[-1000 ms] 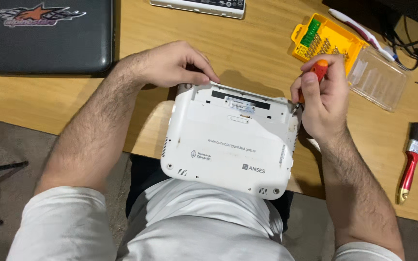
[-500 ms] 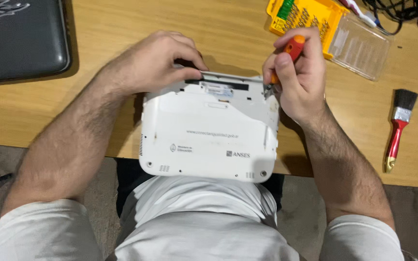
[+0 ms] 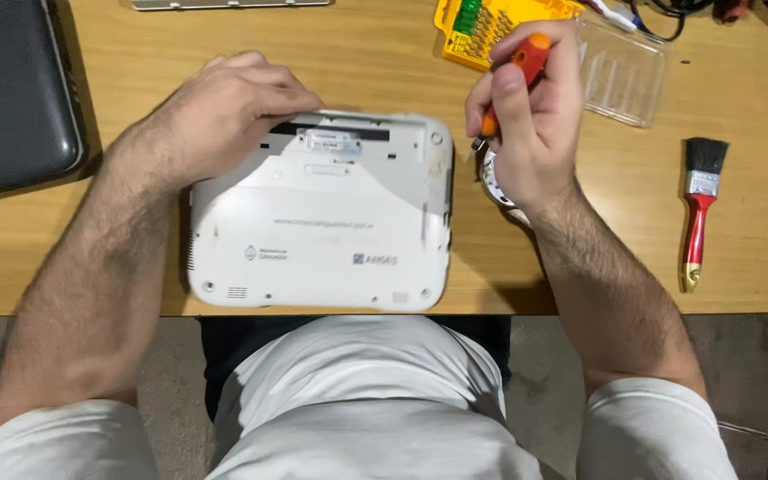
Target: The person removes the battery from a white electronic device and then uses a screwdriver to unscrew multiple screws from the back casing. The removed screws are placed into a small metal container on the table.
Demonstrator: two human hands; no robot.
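The left hand (image 3: 224,111) presses flat, fingers spread, on the white laptop (image 3: 322,213) lying upside down on the worktop (image 3: 580,249), while right-hand (image 3: 531,124) fingers clamp an orange screwdriver (image 3: 517,76) beside its corner.

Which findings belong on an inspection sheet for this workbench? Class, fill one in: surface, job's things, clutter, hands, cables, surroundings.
Surface: wooden table, light brown.
Job's things: white laptop lying underside up at the near edge; orange-handled screwdriver.
Clutter: yellow bit set with clear lid; red-handled brush; dark laptop at left; a round white item under the right wrist, kind unclear.
Hands: left hand rests on the white laptop's far edge; right hand grips the screwdriver, tip beside the laptop's far right corner.
Cables: dark cables, far right.
Surroundings: grey floor.
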